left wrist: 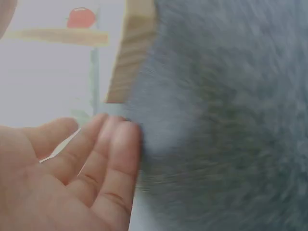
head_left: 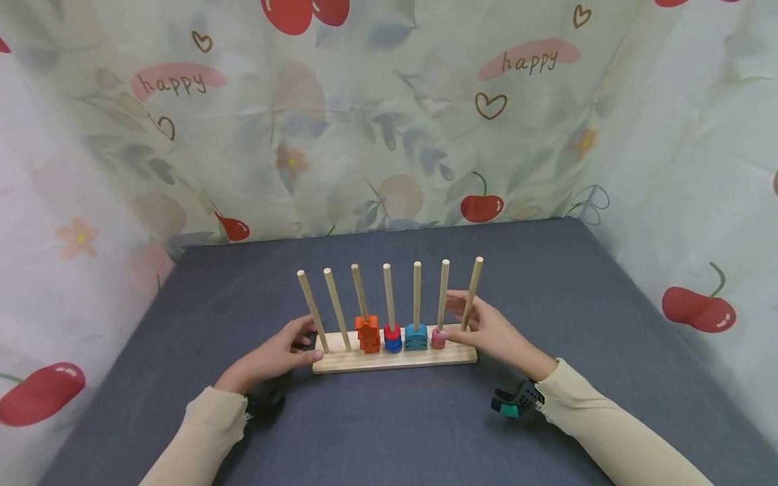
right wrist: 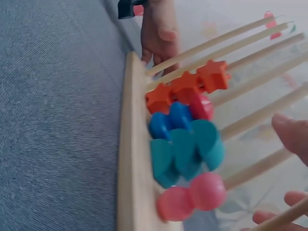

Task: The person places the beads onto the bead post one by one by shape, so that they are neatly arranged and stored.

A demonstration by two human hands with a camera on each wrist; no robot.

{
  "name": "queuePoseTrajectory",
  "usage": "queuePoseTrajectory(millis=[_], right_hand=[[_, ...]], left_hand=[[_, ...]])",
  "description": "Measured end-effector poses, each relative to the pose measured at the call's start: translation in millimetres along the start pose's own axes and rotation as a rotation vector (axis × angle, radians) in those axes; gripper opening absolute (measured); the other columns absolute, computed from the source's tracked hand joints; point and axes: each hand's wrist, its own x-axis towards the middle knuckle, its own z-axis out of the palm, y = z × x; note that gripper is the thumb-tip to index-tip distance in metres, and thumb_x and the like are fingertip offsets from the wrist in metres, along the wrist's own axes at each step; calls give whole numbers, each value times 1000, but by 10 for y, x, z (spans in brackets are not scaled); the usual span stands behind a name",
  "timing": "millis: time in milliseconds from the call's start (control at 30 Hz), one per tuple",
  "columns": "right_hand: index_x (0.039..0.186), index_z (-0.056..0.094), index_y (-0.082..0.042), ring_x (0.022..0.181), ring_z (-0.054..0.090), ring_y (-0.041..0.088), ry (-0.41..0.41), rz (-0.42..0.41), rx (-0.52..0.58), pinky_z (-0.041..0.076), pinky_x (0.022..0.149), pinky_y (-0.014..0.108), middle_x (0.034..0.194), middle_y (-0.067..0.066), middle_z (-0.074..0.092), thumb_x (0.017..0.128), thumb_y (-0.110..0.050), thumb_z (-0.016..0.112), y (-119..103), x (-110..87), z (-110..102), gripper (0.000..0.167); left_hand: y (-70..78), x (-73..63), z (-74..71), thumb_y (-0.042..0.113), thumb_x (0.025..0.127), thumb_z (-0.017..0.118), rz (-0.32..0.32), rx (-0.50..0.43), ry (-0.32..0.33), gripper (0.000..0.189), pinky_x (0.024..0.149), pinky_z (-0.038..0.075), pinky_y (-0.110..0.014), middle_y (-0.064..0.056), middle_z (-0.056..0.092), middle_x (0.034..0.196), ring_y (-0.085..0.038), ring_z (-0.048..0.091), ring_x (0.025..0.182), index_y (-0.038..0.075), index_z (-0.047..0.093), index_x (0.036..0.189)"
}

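A wooden peg board (head_left: 395, 361) with several upright pegs stands before me. My left hand (head_left: 282, 347) is at its left end, fingers relaxed and thumb close to the front corner. In the left wrist view those fingers (left wrist: 122, 149) lie just off the wooden end. At the right, my right hand (head_left: 486, 331) has thumb and fingers spread about the last two pegs. Its thumb (right wrist: 291, 134) shows apart from the pieces. Threaded on pegs are orange stars (head_left: 367, 334), blue beads (head_left: 393, 345) under a red bead (head_left: 392, 332), teal arched pieces (head_left: 416, 337) and two pink beads (right wrist: 192, 197).
The board rests on a dark grey cloth-covered table (head_left: 389, 432). Behind it hangs a curtain (head_left: 377, 135) printed with cherries and "happy", and it wraps round both sides. Dark wrist devices, one being a black camera (head_left: 516, 399), hang under the wrists.
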Motion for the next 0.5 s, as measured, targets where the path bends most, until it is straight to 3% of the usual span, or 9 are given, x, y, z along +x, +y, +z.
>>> queuePoseTrajectory(millis=[100,233,367,500], right_hand=[[148,32,-10,136,41,37,47,-35,-20,32,108,54,146,18,43,84,-25,77,-71,-75,-76,79],[151,27,-15,141,34,33,136,-117,-114,30,110,50,152,13,37,85,-25,75,-194,-185,-222,82],[153,23,-18,142,31,33,249,-217,-275,29,110,54,154,10,32,93,-25,65,-284,-294,-377,74],[154,22,-15,142,29,36,338,-300,-493,26,109,58,155,13,30,99,-31,56,-272,-356,-482,67]], left_hand=[[121,-103,-36,40,94,61,23,44,53,86,101,38,-56,-21,28,148,-41,38,130,6,11,154],[290,-246,-131,45,95,58,84,174,189,86,100,33,-64,-20,20,151,-43,29,135,14,6,156],[392,-340,-218,58,91,56,127,416,377,93,103,27,-67,-18,12,157,-43,21,140,19,3,156],[411,-375,-252,61,87,58,141,677,530,98,107,23,-63,-20,13,158,-44,21,140,17,6,156]])
